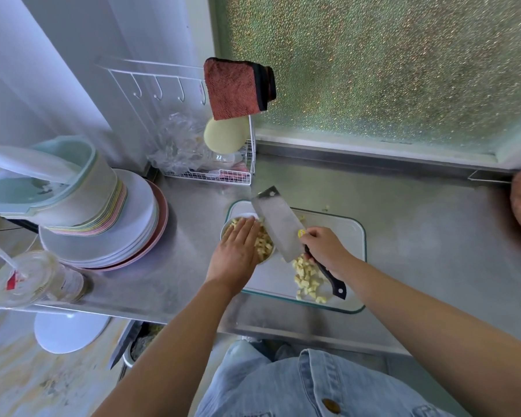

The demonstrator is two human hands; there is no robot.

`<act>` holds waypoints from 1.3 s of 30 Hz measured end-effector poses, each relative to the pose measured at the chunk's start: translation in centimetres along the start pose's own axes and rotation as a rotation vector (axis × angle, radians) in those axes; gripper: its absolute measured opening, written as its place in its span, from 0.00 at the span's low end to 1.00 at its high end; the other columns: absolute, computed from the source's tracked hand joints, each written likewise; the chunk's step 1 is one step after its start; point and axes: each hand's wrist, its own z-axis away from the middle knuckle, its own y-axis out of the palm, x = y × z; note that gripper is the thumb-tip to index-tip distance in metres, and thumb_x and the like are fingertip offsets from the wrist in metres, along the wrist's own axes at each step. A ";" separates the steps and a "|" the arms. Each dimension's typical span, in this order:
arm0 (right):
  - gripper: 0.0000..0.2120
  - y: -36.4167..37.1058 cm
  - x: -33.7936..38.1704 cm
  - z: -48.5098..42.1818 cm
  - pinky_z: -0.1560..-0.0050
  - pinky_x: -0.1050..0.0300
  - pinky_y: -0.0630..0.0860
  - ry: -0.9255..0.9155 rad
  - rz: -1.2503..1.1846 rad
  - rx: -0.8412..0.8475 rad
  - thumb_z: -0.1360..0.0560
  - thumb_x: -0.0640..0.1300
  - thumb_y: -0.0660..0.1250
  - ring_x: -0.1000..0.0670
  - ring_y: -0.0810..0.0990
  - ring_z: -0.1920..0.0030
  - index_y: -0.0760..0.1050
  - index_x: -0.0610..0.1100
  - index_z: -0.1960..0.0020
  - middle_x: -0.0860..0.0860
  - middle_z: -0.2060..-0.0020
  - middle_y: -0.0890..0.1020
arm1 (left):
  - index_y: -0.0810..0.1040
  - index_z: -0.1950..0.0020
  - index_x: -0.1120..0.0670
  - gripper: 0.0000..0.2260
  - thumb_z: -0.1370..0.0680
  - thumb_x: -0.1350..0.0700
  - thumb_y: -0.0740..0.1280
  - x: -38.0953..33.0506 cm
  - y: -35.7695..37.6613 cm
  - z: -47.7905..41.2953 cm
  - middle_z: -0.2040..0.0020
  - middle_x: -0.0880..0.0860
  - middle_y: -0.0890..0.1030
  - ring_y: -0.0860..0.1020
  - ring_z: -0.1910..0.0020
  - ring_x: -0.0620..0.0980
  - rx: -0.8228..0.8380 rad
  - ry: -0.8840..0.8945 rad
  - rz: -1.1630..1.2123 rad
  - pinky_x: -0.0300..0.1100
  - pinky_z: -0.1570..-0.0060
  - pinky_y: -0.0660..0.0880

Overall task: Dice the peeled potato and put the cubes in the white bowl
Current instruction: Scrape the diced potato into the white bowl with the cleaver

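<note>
My left grip (236,248) flat over white bowl (223,230), fingers straight; right grip (325,249) clasps cleaver (275,224) handle; loose cubes (309,279) near right: likely light, wet, slippery; best scooped on blade.

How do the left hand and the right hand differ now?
The left hand lies flat, fingers straight, over the potato cubes in the white bowl; the right hand curls round the cleaver. The left hand is above the bowl, the right hand above the cutting board. Both are bare.
</note>
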 end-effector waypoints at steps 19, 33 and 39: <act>0.12 -1.5 -3.2 1.8 0.73 0.59 0.64 0.124 -0.171 -0.094 0.25 0.38 0.59 0.47 0.70 0.72 0.68 0.42 0.67 0.46 0.75 0.71 | 0.85 0.56 0.57 0.04 0.29 0.61 0.72 -1.0 0.4 0.9 0.43 0.59 0.79 0.74 0.45 0.62 -0.339 -0.296 0.117 0.54 0.47 0.73; 0.12 -4.3 -10.3 5.7 0.70 0.58 0.65 0.222 -0.115 -0.351 0.20 0.44 0.56 0.48 0.73 0.71 0.66 0.42 0.62 0.46 0.71 0.73 | 0.75 0.37 0.59 0.16 0.24 0.60 0.61 -7.3 4.8 1.6 0.38 0.57 0.75 0.73 0.40 0.58 -0.088 0.116 0.307 0.52 0.45 0.75; 0.11 -3.8 -14.2 9.4 0.73 0.61 0.68 0.317 -0.094 -0.388 0.19 0.43 0.54 0.53 0.75 0.76 0.69 0.35 0.53 0.36 0.64 0.79 | 0.61 0.26 0.59 0.27 0.23 0.55 0.64 -7.9 7.4 2.8 0.24 0.61 0.57 0.57 0.26 0.59 0.093 -0.100 0.161 0.50 0.28 0.58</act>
